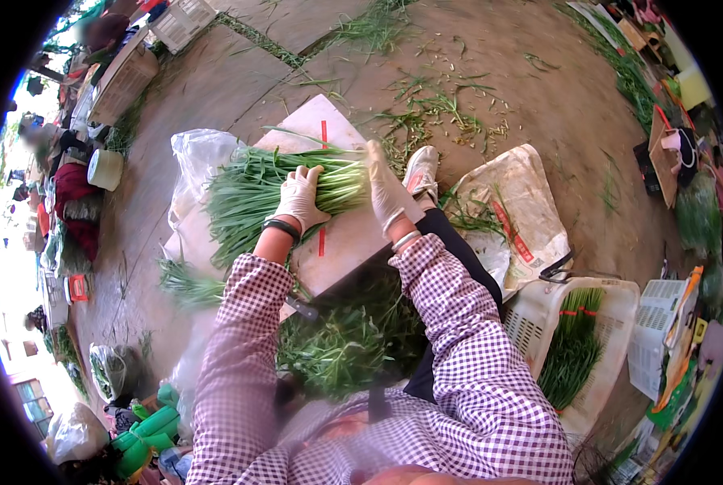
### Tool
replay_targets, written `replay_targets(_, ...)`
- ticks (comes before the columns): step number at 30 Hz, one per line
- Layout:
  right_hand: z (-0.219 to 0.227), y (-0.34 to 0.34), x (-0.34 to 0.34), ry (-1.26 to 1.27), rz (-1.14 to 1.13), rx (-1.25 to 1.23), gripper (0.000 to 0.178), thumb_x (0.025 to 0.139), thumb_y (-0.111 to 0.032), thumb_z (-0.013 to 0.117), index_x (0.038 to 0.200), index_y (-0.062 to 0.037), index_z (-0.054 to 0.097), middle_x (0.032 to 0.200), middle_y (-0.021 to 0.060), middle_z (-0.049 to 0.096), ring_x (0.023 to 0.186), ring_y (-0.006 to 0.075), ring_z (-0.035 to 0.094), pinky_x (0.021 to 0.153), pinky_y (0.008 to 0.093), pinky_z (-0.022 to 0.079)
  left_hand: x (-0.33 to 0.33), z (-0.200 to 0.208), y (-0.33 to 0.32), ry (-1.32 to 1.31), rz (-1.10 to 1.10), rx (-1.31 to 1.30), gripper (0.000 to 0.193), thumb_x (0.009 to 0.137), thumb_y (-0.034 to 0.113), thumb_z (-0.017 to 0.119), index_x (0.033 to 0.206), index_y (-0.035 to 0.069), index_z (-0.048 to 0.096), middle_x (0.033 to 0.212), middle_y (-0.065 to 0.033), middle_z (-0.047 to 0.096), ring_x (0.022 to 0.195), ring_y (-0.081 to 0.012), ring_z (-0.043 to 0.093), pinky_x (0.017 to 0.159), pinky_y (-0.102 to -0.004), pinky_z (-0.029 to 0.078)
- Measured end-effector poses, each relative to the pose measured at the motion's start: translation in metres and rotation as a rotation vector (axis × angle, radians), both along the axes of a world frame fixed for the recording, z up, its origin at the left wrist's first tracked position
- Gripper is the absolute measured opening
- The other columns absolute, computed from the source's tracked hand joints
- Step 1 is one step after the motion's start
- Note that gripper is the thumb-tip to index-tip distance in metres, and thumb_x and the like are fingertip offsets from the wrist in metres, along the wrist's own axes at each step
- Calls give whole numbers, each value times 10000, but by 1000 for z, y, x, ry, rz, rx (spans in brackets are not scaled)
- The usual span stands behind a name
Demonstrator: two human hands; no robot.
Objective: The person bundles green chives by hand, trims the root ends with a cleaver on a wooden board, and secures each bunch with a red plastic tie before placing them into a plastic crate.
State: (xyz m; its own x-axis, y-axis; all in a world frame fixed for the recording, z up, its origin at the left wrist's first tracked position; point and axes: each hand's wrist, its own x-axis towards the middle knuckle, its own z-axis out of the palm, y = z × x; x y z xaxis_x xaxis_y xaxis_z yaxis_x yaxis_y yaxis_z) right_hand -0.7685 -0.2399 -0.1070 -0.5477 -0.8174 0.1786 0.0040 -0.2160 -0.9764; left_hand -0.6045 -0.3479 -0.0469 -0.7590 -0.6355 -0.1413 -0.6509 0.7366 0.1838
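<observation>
A thick bunch of garlic chives (252, 190) lies across a white foam box lid or board (317, 117) with red tape strips, its pale stem ends to the right. My left hand (299, 198), in a thin white glove, presses down over the bunch with fingers curled round it. At the stem ends my gloved right hand (384, 190) stands upright, fingers stretched out and palm toward the pale ends. Below the board lies a heap of loose green leaves (349, 347). A dark handle (302, 307), perhaps a knife's, shows at the board's near edge.
A white plastic crate (620, 323) at the right holds chives bundled with red bands (571, 347). Near it lies a dirty white sack (531, 186). Clear plastic bags (200, 149) sit left of the board. Leaf scraps (450, 113) litter the floor. People and crates line the left side.
</observation>
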Motion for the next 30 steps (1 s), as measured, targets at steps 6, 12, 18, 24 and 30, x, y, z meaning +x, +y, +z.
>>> replay_targets(6,91,-15,34,1314,330,535,1080,705,-508,769,1527,-56,233,1596,174,213,1478,312,209,1192,463,176,-1,-6,-2,-126,20,-56,952,488,300,883,1319,89,471,1176,-153,480,1115,-359,476,970,-445,424)
replay_targets(12,-28,-37,31,1498,57,684,713,893,-286,570,1511,-92,271,1516,168,364,1400,300,363,1134,515,272,18,1,9,79,-63,-29,1218,488,389,871,1511,94,277,1455,-175,370,1371,-360,319,1149,-480,244)
replay_targets(18,21,-41,33,1410,300,764,646,921,-244,485,1501,-50,278,1504,207,376,1392,320,381,1122,504,296,16,-18,6,-138,37,-257,1158,534,510,847,1501,180,300,1435,-120,411,1396,-300,315,1153,-586,159)
replay_targets(24,72,-84,-5,1055,415,617,588,925,-450,531,1334,-27,535,1324,189,576,1230,327,541,1042,400,417,18,-30,1,-152,7,-303,1118,558,557,848,1473,174,332,1363,-104,453,1336,-289,381,1141,-619,154)
replay_targets(30,1,-138,-2,1036,470,820,358,895,-216,537,1218,-95,633,1225,179,638,1167,341,584,992,414,456,24,-40,8,-144,-25,-527,1001,677,484,777,1497,166,298,1397,-98,427,1358,-268,354,1161,-620,95)
